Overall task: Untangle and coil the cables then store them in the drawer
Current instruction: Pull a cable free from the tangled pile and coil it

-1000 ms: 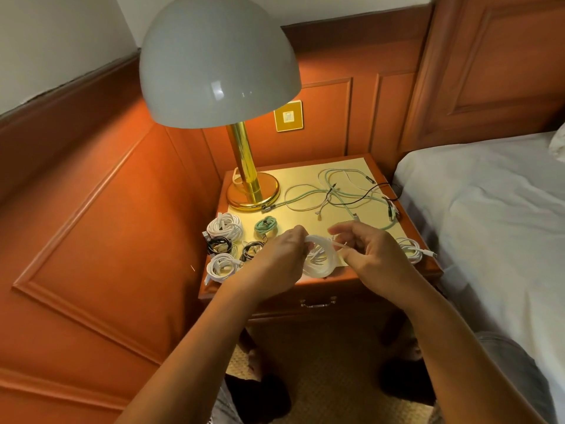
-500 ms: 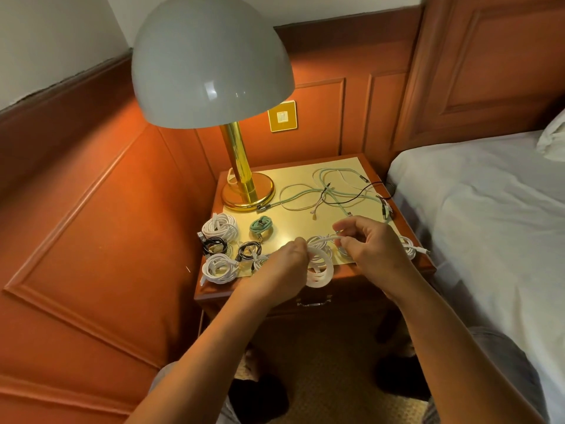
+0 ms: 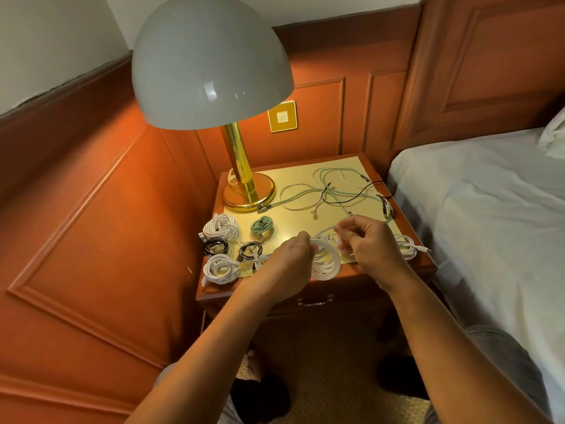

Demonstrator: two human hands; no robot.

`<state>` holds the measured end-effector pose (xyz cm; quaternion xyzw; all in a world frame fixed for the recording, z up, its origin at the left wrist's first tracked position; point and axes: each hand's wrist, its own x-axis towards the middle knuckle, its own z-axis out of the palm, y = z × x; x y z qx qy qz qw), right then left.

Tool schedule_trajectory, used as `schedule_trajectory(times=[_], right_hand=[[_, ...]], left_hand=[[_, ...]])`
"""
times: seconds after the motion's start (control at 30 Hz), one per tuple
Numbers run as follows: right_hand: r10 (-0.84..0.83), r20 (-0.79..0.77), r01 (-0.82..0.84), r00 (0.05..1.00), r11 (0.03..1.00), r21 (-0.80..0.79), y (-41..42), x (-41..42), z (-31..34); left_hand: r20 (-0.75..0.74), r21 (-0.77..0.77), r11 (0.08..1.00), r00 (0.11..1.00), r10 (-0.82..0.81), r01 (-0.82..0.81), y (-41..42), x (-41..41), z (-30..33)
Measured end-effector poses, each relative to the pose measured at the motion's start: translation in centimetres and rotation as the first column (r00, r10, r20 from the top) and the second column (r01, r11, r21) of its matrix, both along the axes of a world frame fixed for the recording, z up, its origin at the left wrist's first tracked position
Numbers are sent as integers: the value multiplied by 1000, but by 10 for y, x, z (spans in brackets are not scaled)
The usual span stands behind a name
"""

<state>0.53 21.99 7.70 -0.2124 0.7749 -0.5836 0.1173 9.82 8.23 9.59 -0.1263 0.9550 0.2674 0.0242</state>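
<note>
My left hand (image 3: 289,258) gripped the white cable coil (image 3: 325,261) over the desk's (image 3: 305,175) front edge while my right hand (image 3: 365,243) pinched its loose end, which I judged needed wrapping next.

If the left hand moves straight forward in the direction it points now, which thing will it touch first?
Probably the white coil that the left hand already holds; beyond that, the right hand. Depth is hard to judge.

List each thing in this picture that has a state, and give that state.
Lamp: lit.
Drawer: closed.
White cable: partly coiled, held in both hands.
Left hand: grips the coil.
Right hand: pinches the loose end.
Green coil: wound.
Loose cables: tangled.
</note>
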Motion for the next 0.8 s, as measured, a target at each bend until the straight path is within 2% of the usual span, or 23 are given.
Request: schedule_trajectory(times=[0.13,0.3,0.53,0.7,0.8], right_hand=[[38,100,-31,994,997,-69,-4,-4,3],[68,157,-57,985,996,-70,-8,-7,3],[158,316,-122,936,984,-130,-6,-11,-5],[101,320,-55,942,987,-152,-10,-14,-6],[105,288,-76,952,991,-111,-9,-13,-7]], left_hand=[[10,-12,1000,1000,-15,16,1,-1,1],[18,-13,999,998,-52,52,3,0,3],[36,-14,998,997,-66,67,2,2,-7],[70,-3,998,995,-68,68,6,0,-10],[51,18,998,996,-69,68,6,0,-12]])
